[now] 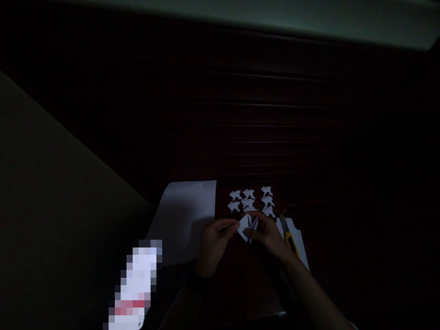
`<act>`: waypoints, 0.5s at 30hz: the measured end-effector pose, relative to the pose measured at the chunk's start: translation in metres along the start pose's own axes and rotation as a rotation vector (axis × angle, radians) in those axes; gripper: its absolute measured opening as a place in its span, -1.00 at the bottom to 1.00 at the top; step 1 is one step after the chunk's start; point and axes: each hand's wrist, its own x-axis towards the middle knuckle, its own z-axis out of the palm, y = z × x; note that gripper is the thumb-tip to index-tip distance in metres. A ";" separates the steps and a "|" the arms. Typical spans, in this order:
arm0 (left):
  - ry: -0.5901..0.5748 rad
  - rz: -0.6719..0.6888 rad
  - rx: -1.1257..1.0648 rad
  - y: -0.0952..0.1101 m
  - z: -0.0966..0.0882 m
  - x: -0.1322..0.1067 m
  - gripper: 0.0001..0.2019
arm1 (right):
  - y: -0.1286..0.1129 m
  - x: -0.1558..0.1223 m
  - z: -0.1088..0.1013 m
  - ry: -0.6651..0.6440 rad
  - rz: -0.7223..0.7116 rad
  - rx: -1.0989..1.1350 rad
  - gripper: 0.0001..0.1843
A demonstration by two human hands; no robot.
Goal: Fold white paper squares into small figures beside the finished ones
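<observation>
In the head view, both hands hold one small folded white paper piece (248, 225) just above a dark wooden table (261, 137). My left hand (216, 243) pinches its left edge with curled fingers. From the right, my right hand (270, 234) grips it with fingers closed. Just beyond the hands lie several small folded white paper shapes (252, 200) in rows.
A white paper sheet (187, 208) lies left of the hands. A yellow utility knife (288, 236) rests on another white sheet (299, 240) at the right. A blurred white and pink patch (135, 286) sits at the lower left. The scene is very dark.
</observation>
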 end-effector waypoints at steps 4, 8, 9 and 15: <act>0.007 0.011 -0.009 -0.004 0.001 0.001 -0.78 | 0.000 0.000 0.000 0.017 0.000 0.002 -0.62; 0.033 -0.004 -0.023 -0.008 0.002 0.001 -0.77 | -0.001 0.001 0.000 -0.019 -0.009 -0.025 -0.56; 0.038 -0.011 -0.025 -0.008 0.002 0.001 -0.77 | -0.001 0.001 0.000 -0.009 -0.020 -0.057 -0.54; 0.016 -0.060 -0.073 -0.004 0.002 -0.001 -0.76 | 0.001 0.002 0.006 0.082 -0.084 -0.236 -0.55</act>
